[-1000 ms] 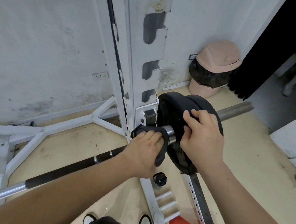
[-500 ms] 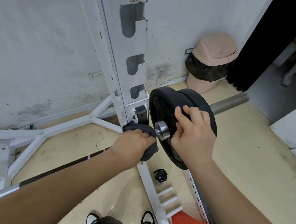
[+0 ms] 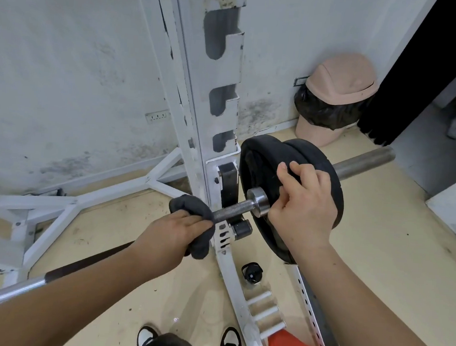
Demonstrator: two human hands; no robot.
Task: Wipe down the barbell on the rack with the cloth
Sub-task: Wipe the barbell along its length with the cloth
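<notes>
The left hand point(image 3: 175, 232), its grip closed around the dark cloth point(image 3: 192, 205) on the barbell point(image 3: 231, 209), has slid away from the collar toward the rack upright point(image 3: 196, 111), baring wiped knurling, while the right hand point(image 3: 304, 205) clasps the plate point(image 3: 265, 159).

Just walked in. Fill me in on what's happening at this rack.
A person is wiping a barbell that rests on a white rack. The left hand has a dark cloth wrapped around the bar's shaft, just inside the rack upright. The right hand is braced on the black weight plates loaded on the sleeve, its grip on the plate edge. A short stretch of bare shaft shows between the cloth and the collar.
</notes>
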